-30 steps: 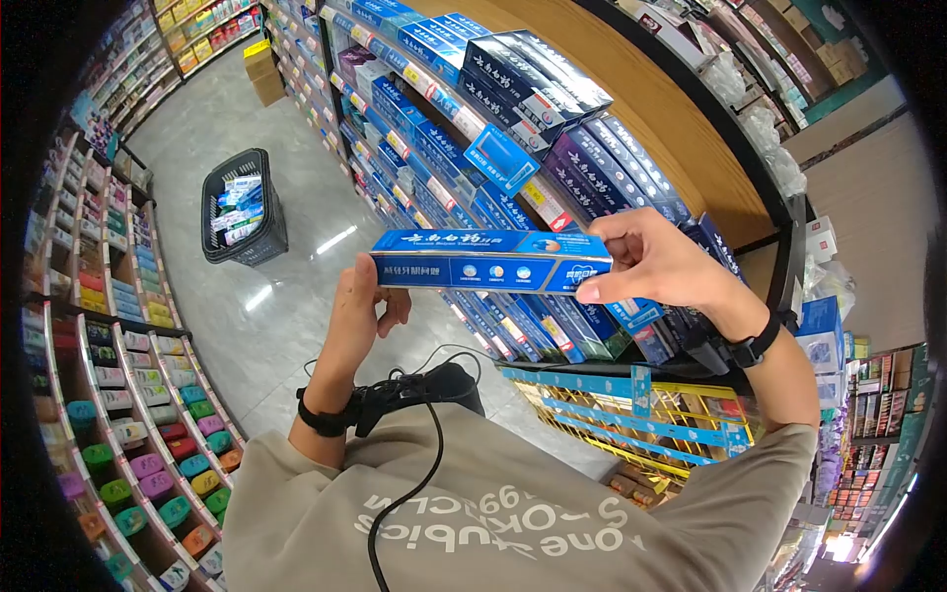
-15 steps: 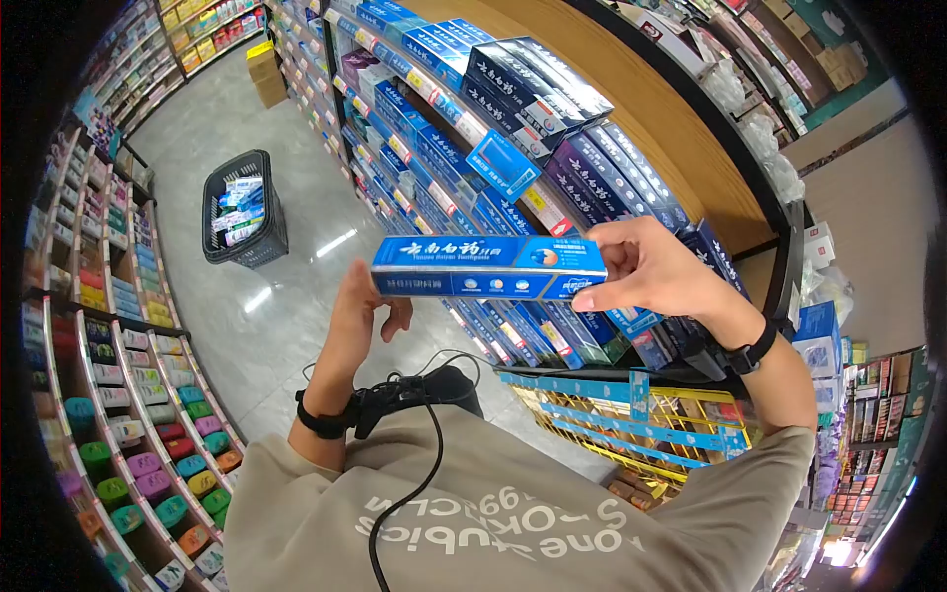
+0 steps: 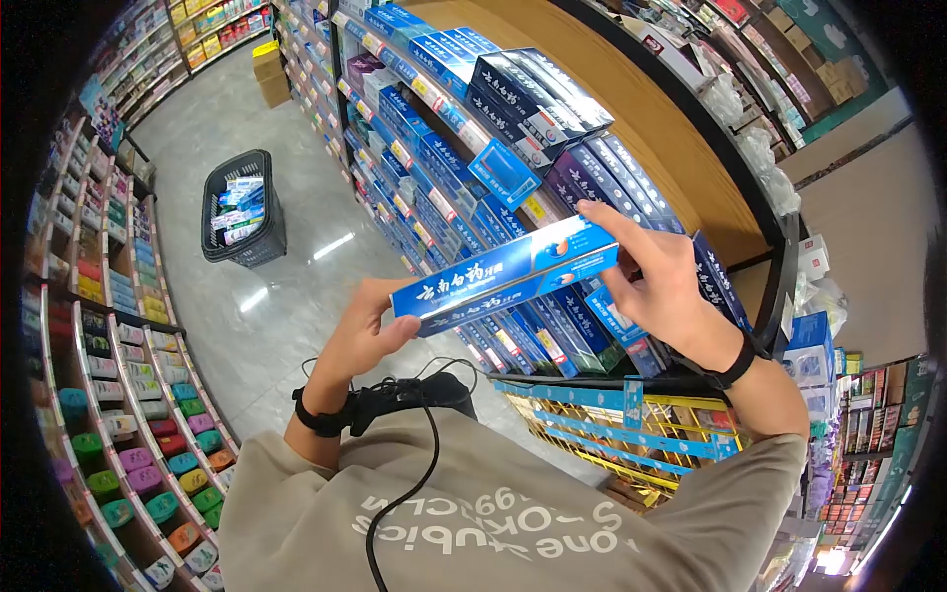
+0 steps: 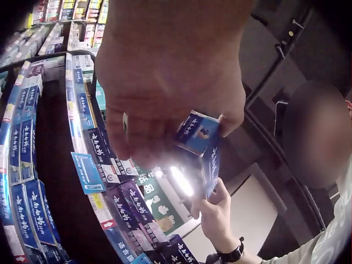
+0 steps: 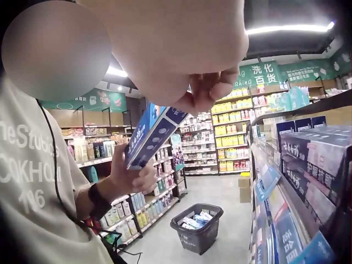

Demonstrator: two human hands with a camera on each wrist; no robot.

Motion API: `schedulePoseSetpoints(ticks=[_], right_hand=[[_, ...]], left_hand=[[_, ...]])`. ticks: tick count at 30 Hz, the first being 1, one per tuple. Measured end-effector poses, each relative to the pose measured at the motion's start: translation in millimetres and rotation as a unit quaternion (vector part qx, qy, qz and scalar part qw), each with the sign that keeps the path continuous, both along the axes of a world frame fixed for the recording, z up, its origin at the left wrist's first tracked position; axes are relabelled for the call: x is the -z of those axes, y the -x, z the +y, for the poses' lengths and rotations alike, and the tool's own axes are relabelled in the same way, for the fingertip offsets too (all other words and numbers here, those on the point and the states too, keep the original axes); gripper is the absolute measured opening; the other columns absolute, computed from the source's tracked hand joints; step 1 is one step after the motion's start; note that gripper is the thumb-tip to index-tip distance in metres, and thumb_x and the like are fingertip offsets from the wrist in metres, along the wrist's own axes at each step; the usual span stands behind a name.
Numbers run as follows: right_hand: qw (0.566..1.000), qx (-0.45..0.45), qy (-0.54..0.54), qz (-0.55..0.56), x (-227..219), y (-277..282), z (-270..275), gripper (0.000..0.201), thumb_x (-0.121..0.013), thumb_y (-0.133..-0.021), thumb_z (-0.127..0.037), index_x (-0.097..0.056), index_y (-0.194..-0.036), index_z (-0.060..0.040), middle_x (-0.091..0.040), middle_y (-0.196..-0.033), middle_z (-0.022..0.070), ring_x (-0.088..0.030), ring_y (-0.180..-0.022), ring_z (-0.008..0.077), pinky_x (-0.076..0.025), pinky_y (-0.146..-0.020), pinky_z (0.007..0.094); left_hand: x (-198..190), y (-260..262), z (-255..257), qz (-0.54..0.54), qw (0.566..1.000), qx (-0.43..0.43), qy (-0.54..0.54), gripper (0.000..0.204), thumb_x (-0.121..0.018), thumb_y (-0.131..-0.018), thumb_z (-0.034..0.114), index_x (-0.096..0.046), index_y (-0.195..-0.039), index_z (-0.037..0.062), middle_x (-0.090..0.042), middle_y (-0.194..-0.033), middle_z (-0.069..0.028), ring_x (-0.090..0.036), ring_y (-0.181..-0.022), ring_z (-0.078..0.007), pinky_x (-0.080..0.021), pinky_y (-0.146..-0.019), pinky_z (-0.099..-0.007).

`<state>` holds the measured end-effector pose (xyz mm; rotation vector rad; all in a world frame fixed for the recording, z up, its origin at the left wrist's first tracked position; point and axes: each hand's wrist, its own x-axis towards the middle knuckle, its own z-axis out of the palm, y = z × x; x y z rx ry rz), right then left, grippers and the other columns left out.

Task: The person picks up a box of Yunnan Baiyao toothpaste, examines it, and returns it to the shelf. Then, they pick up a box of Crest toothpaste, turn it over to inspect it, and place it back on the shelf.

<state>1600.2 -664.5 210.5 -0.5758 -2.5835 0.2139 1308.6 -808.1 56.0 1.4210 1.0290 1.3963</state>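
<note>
A long blue toothpaste box [image 3: 508, 271] is held between both hands in front of the chest, its right end higher than its left. My left hand [image 3: 367, 324] grips the left end, with the thumb on the near side. At the other end, my right hand [image 3: 673, 281] pinches the box between thumb and fingers. White characters on the face turned to the head camera read upright. In the left wrist view, the box's end [image 4: 198, 135] pokes out past the left hand. The right wrist view shows a long side with printed round icons [image 5: 159, 132].
Shelves of toothpaste boxes [image 3: 533, 99] stand close on the right, with a yellow wire rack [image 3: 681, 419] below. A dark basket [image 3: 264, 242] holding several packs sits on the floor. Shelves of colourful goods [image 3: 148, 444] line the left; a cardboard box [image 3: 268, 74] stands farther off.
The toothpaste box has turned over so its lettering reads upright, and its right end has risen. The left hand has shifted its hold, bringing the thumb to the near side.
</note>
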Motion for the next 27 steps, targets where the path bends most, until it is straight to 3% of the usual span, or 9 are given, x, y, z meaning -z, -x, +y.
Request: schedulePoseSetpoints(ticks=[6,12,13,17,18,21,24,26,27], right_hand=[[0.997,-0.028,-0.059,-0.036,-6.4,-0.5,1.7,0.067,-0.073,-0.070,0.004,-0.064,-0.135,-0.0091,-0.067,-0.075,0.0104,-0.065,-0.061,0.0272,-0.051,-0.054,0.0377],[0.988,-0.061,-0.109,-0.093,-14.7,0.5,-0.8,0.067,-0.074,-0.067,0.002,-0.065,-0.133,-0.0070,-0.058,-0.065,0.0087,-0.060,-0.055,0.0258,-0.050,-0.055,0.0352],[0.983,-0.070,-0.145,-0.094,-13.2,0.3,0.0,0.067,-0.074,-0.065,-0.001,-0.067,-0.132,-0.0073,-0.052,-0.063,0.0051,-0.054,-0.052,0.0223,-0.045,-0.052,0.0353],[0.936,-0.116,-0.297,-0.149,-21.4,5.2,-0.6,0.066,-0.070,-0.062,-0.006,-0.069,-0.128,-0.0059,-0.047,-0.063,-0.0002,-0.047,-0.051,0.0179,-0.036,-0.049,0.0342],[0.928,-0.112,-0.317,-0.163,-23.6,9.2,-1.0,0.061,-0.069,-0.069,-0.006,-0.069,-0.130,-0.0065,-0.042,-0.064,-0.0014,-0.048,-0.054,0.0138,-0.036,-0.050,0.0311],[0.924,-0.086,-0.327,-0.178,-13.9,16.9,3.0,0.064,-0.070,-0.070,-0.007,-0.066,-0.134,-0.0066,-0.043,-0.064,-0.0015,-0.049,-0.055,0.0144,-0.038,-0.051,0.0317],[0.934,-0.040,-0.300,-0.189,-5.5,17.8,11.0,0.066,-0.071,-0.071,-0.009,-0.063,-0.136,-0.0068,-0.047,-0.065,-0.0001,-0.052,-0.055,0.0164,-0.041,-0.052,0.0328],[0.945,-0.009,-0.256,-0.204,-1.4,15.9,13.6,0.067,-0.073,-0.072,-0.010,-0.061,-0.137,-0.0071,-0.050,-0.066,0.0014,-0.055,-0.056,0.0181,-0.044,-0.053,0.0339],[0.955,0.019,-0.206,-0.212,-1.6,17.8,13.8,0.064,-0.077,-0.070,-0.009,-0.063,-0.133,-0.0073,-0.061,-0.068,0.0048,-0.063,-0.058,0.0241,-0.049,-0.055,0.0387]], left_hand=[[-8.3,-2.7,-1.0,-0.033,0.999,-0.022,0.026,0.044,-0.063,-0.093,0.039,-0.070,-0.097,-0.0043,-0.066,-0.073,-0.0067,-0.060,-0.069,-0.0119,-0.049,-0.066,-0.0298],[-3.7,22.0,1.7,0.058,0.987,0.124,0.080,0.047,-0.065,-0.096,0.039,-0.071,-0.119,-0.0007,-0.073,-0.086,-0.0097,-0.068,-0.079,-0.0153,-0.053,-0.075,-0.0311],[-0.7,20.9,2.9,0.043,0.979,0.169,0.103,0.052,-0.066,-0.097,0.041,-0.068,-0.129,0.0007,-0.075,-0.094,-0.0120,-0.071,-0.085,-0.0202,-0.054,-0.078,-0.0344],[16.7,12.3,15.0,0.124,0.972,0.192,0.058,0.060,-0.065,-0.096,0.054,-0.071,-0.124,0.0011,-0.076,-0.095,-0.0142,-0.072,-0.089,-0.0272,-0.054,-0.078,-0.0379],[15.2,9.1,21.6,0.155,0.967,0.197,0.046,0.060,-0.065,-0.096,0.055,-0.071,-0.121,0.0017,-0.075,-0.094,-0.0146,-0.071,-0.087,-0.0276,-0.053,-0.077,-0.0378],[-6.4,21.0,44.2,0.252,0.946,0.198,0.055,0.057,-0.067,-0.093,0.060,-0.075,-0.110,0.0053,-0.072,-0.087,-0.0155,-0.070,-0.079,-0.0278,-0.051,-0.072,-0.0383],[-16.3,39.8,60.0,0.274,0.945,0.177,0.037,0.055,-0.067,-0.092,0.060,-0.075,-0.106,0.0074,-0.072,-0.085,-0.0129,-0.070,-0.077,-0.0279,-0.051,-0.071,-0.0391],[-17.7,47.0,67.0,0.287,0.942,0.173,0.015,0.047,-0.071,-0.090,0.051,-0.074,-0.109,0.0085,-0.073,-0.088,-0.0131,-0.071,-0.082,-0.0286,-0.052,-0.073,-0.0393],[-24.5,49.4,70.8,0.315,0.932,0.179,0.015,0.044,-0.073,-0.090,0.046,-0.073,-0.112,0.0078,-0.074,-0.093,-0.0143,-0.072,-0.087,-0.0284,-0.054,-0.077,-0.0388]])
